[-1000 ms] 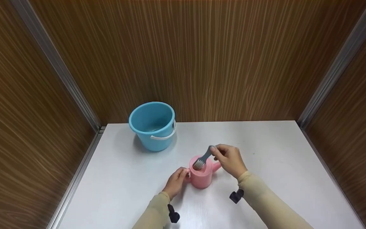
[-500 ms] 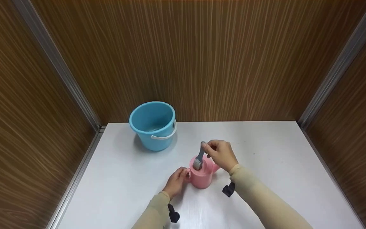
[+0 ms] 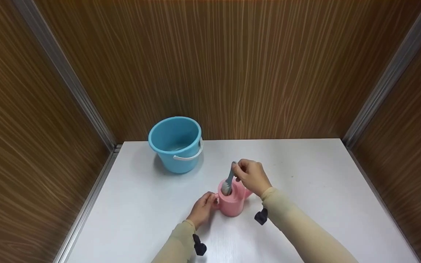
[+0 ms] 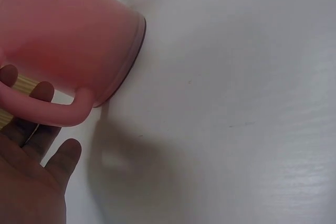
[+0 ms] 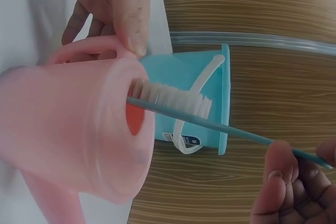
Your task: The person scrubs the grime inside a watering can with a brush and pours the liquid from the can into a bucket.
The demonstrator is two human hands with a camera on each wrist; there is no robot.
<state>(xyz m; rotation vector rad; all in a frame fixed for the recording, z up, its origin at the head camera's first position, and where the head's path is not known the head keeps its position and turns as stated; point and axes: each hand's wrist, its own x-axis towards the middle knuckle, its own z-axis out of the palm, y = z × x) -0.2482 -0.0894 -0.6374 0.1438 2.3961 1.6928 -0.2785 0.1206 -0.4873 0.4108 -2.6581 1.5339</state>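
Note:
A pink watering can (image 3: 231, 206) stands upright on the white table. My left hand (image 3: 202, 211) grips its handle (image 4: 47, 113), with fingers passing through the loop and the thumb on top in the right wrist view. Above the can, my right hand (image 3: 253, 176) pinches the end of a blue-grey brush (image 3: 230, 177) between thumb and fingers. The brush's pale bristles (image 5: 173, 98) point down at the can's round opening (image 5: 135, 111), and the tip of the head is just inside it. How deep it reaches is hidden by the rim.
A light blue bucket (image 3: 178, 162) with a white handle stands at the back left of the white table (image 3: 298, 175). Wood-grain panels (image 3: 225, 69) enclose the table at the back and both sides.
My right hand has moved left and slightly up, turning the brush steeper, with its head over the can's opening. The left hand, can and bucket stay where they were.

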